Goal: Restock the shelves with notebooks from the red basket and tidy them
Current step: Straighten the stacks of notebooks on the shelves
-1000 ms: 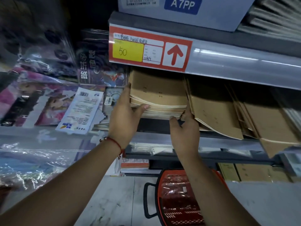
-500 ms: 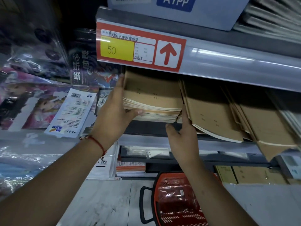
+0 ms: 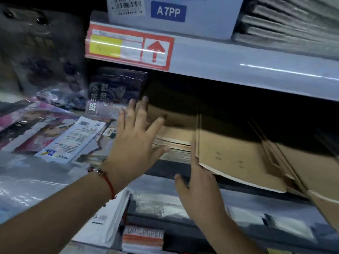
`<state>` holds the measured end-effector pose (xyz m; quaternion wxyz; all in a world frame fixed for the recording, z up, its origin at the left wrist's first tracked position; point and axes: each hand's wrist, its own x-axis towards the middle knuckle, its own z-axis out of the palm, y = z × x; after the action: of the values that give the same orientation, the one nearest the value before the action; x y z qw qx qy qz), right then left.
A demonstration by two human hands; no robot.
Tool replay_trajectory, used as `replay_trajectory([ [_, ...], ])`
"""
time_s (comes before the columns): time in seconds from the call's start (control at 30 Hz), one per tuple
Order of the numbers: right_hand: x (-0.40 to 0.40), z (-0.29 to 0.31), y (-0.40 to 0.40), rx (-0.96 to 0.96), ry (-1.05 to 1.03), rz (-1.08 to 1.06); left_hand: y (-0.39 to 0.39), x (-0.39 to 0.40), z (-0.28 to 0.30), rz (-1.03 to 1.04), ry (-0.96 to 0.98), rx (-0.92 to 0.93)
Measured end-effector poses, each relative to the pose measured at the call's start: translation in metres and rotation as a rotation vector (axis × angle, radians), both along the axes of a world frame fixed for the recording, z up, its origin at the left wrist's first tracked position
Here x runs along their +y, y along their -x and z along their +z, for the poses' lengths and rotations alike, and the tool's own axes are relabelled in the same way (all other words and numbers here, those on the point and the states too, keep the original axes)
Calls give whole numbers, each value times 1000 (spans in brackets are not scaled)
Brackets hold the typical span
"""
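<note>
Left hand: left hand (image 3: 136, 142), red cord bracelet (image 3: 108, 182) at the wrist, fingers straight and spread, released; it lies flat against the left end of the stack, thumb touching the stack's front edge.
Right hand: right hand (image 3: 200, 182), fingers straight and together, holding nothing; the fingertips stand in the gap between the flat stack and the leaning notebooks.
Flat stack: stack of brown kraft-paper notebooks (image 3: 176, 136) lying flat on the grey metal shelf (image 3: 165, 170), between the two hands; count of copies cannot be told from the blurred edges.
Leaning notebooks: tilted brown kraft-cover notebooks (image 3: 236, 156) just right of the right hand, front corners hanging past the shelf lip; at least three overlapping groups, exact number unclear.
Obstructions left: dark purple shrink-wrapped paper pack with white characters (image 3: 115, 94) upright just beyond the left fingertips; pink illustrated plastic-wrapped packs (image 3: 36, 129) and a white printed label sheet (image 3: 71, 138) further left.
Overhead: grey shelf rail carrying one red-bordered price tag with yellow patch and red arrow (image 3: 130, 46); one pale box marked A7PP (image 3: 168, 11) above it.
Open room: dark space above the flat stack, under the rail.
Below: orange-and-white paper ream (image 3: 143, 239) under the left forearm.
Red basket: not in view.
</note>
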<state>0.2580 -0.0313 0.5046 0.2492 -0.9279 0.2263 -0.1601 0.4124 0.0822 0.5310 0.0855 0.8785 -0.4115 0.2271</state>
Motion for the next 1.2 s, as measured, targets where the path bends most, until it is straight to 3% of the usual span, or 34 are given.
replay_trajectory([
  [0.13, -7, -7, 8, -106, -237, 46, 10, -37, -28, -34, -12, -232],
  [0.23, -8, -10, 12, -326, -585, 116, 7, -43, -44, 20, 22, -269],
  [0.33, -9, -19, 18, -419, -732, 192, 6, -46, -51, 11, 104, -293],
  [0.4, -7, -28, 27, -413, -539, 219, 4, -49, -56, 10, 169, -316],
  [0.53, -12, -55, 51, -345, 299, 146, 0, -52, -63, -21, 252, -371],
  [0.6, -16, -64, 57, -288, 551, 147, -1, -53, -65, -36, 277, -386],
  [0.83, -47, -66, 55, -124, 554, 93, -6, -51, -65, -31, 273, -365],
  [0.97, -51, -66, 59, -89, 656, 91, -8, -50, -63, -32, 254, -362],
  [1.1, -45, -65, 73, -86, 625, 118, 11, -46, -57, -77, 260, -220],
  [1.2, -45, -53, 89, -102, 634, 120, 43, -41, -46, -291, 265, -41],
])
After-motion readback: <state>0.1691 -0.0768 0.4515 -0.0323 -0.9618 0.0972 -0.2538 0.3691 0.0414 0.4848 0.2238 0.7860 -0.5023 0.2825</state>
